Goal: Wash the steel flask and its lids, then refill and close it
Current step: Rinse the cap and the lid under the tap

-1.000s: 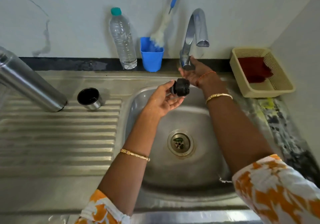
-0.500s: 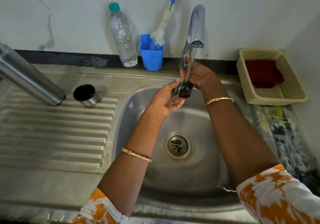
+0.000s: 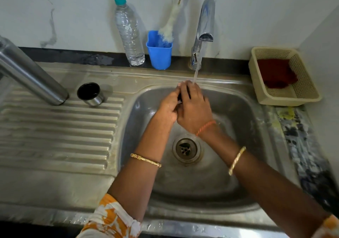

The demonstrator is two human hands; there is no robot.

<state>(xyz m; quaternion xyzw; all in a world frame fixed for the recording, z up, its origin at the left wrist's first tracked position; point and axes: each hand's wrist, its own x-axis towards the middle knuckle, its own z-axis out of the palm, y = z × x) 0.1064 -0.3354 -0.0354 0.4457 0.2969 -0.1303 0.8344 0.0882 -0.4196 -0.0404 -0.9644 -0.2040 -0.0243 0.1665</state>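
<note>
With both hands, left (image 3: 167, 107) and right (image 3: 194, 107), clasped around the black inner lid (image 3: 180, 95) under the tap stream (image 3: 197, 72) at 12 o'clock of the sink (image 3: 256, 127), I judge wet fingers could drop it toward the drain (image 3: 186, 148).

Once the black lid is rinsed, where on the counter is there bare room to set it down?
The ribbed drainboard is bare in front of the steel flask and cup lid, left of the basin. The back ledge is crowded: water bottle, blue cup, tap, basket.
</note>
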